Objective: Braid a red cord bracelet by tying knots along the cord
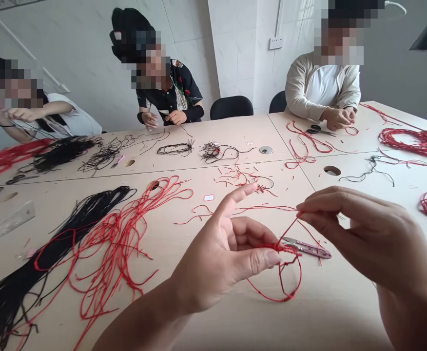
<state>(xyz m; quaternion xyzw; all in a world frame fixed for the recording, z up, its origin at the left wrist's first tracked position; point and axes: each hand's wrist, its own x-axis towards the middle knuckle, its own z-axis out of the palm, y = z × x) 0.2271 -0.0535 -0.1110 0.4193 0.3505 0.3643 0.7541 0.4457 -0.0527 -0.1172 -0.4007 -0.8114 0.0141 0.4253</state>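
1. Progress, done part: a red knotted loop [290,296] is hanging below the fingers in a rounded shape, and a dense knotted stretch is showing at the left fingertips. Judgement: the knotting is well under way.
2. Progress, open part: a working strand [288,229] is running out of the knotted stretch, and short ends are sticking out beside it. Judgement: the piece is looking unfinished; how many knots are lacking, cannot tell.
3. Left hand [224,248]: thumb and curled fingers are gripping the knotted stretch; the index finger is pointing up, clear of the cord.
4. Right hand [367,239]: thumb and forefinger are closing in a pinch on the strand, which is running straight between the hands; the other fingers are folding in loosely.
5. Location: the loop is hanging above the table [345,307], in front of the person. Pink snips [318,250] are lying just behind it, partly hidden.
6. Stock: a red cord bundle [113,256] is lying to the left, partly across a black cord bundle [76,229]; red clippings [230,176] are scattering farther back.
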